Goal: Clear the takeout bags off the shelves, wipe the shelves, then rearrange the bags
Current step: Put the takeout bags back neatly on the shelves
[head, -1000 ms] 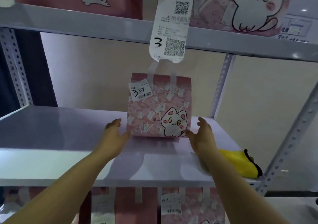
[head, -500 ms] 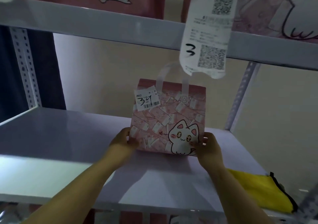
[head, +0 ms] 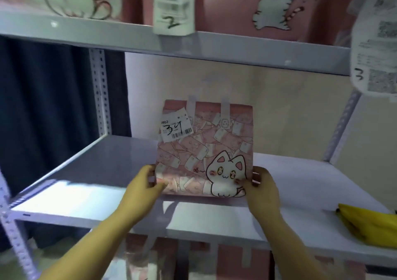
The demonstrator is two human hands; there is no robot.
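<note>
So that it stands upright on the shelf (head: 90, 172), the bag (head: 206, 146) is pinched at its lower corners by left grip (head: 142, 185) and right grip (head: 263, 186).

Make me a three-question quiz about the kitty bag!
1. Where is the yellow cloth? A) on the floor B) on the shelf, right of the cat bag C) hanging from a hook
2. What colour is the cat bag mostly? A) pink B) green C) black
3. What are the left hand and right hand doing? A) waving B) lying flat C) gripping the bag's bottom corners
Answers: B, the cloth lies at the shelf's right end; A, pink covers the bag's front; C, their fingers curl round its lower corners.
</note>
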